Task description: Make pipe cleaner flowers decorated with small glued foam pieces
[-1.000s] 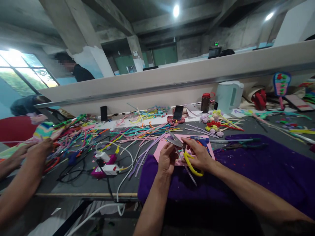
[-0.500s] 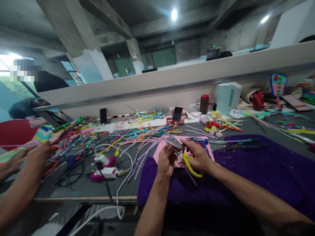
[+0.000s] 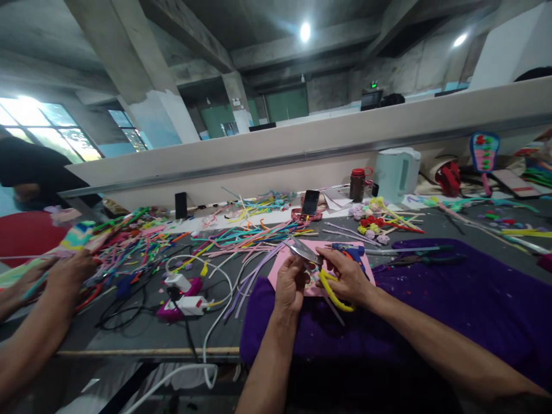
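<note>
My right hand (image 3: 345, 275) is closed around scissors (image 3: 338, 294) with yellow-wrapped handles, their metal blades pointing up and left over my left fingers. Close beside it, my left hand (image 3: 290, 284) is pinched just under the blades. From its fingertips a thin pale purple pipe cleaner (image 3: 334, 310) seems to slant down to the right, partly hidden by the scissors. Below both hands lies a pink sheet (image 3: 276, 270) on a purple cloth (image 3: 267, 322). A blue glue gun (image 3: 354, 252) rests at the sheet's upper right.
Loose pipe cleaners (image 3: 254, 236) spread across the table to the left. A power strip (image 3: 183, 299) with white plugs and cables sits left of the cloth. Pliers (image 3: 431, 260) lie right. Behind stand a phone (image 3: 310, 202), bottle (image 3: 357, 185) and kettle (image 3: 397, 172). A co-worker's hands (image 3: 64, 276) work at far left.
My hands and the scissors stay almost in place, with the blades tilted slightly differently. At far left, a person in dark clothing behind the partition has shifted left.
</note>
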